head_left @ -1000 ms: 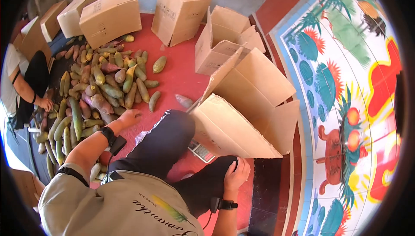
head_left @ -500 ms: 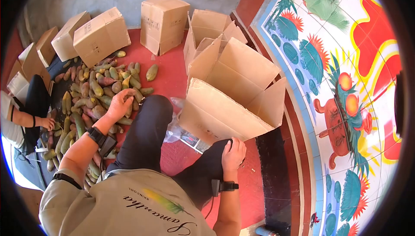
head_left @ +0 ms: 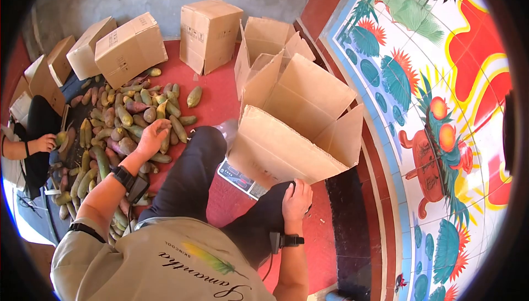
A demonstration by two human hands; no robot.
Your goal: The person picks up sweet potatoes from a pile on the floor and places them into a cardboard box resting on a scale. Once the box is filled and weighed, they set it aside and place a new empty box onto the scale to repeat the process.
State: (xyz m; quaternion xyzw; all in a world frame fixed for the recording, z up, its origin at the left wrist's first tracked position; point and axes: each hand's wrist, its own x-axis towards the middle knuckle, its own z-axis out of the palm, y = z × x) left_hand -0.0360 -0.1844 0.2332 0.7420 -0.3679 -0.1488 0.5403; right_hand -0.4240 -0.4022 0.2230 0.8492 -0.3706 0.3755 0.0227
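Note:
My left hand (head_left: 153,138) hovers over or rests on the near right side of a pile of long green and reddish radishes (head_left: 125,116). Its fingers are loosely bent, and I see nothing held in them. On my right knee lies my right hand (head_left: 297,199), fingers spread over the dark trouser cloth. Just beyond that knee an open cardboard box (head_left: 286,141) stands on a scale (head_left: 237,177), whose display panel partly shows. A clear plastic bag (head_left: 228,130) is bunched between my left knee and the box.
Another open box (head_left: 264,33) stands behind the first. A closed carton (head_left: 206,36) and several tipped boxes (head_left: 129,50) line the wall. At the left, another person's hand (head_left: 45,143) holds a radish. A painted tile wall (head_left: 380,86) rises at the right.
The plastic bag has shifted away from the scale, uncovering more of its panel. My left knee has swung slightly right. The other person's hand has risen with a radish. My right hand stays put.

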